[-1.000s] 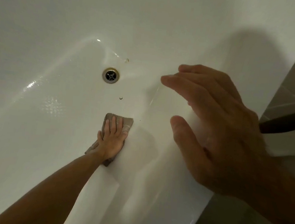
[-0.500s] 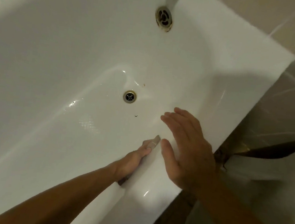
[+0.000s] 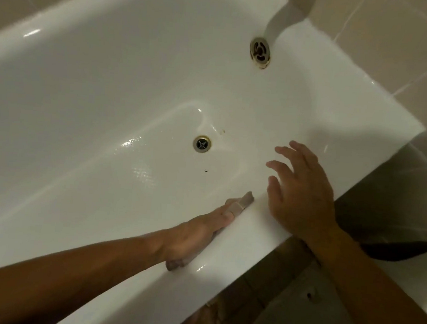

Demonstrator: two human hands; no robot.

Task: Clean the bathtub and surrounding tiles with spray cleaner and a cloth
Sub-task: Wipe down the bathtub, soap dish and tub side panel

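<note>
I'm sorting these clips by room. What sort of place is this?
Almost certainly a home bathroom: a white bathtub with a floor drain and an overflow fitting, set against beige wall tiles.

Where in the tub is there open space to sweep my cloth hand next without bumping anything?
The tub floor left of the drain is bare, as is the far wall up to the overflow. It is crowded at the near rim, where the left hand presses the cloth beside the right hand.
</note>
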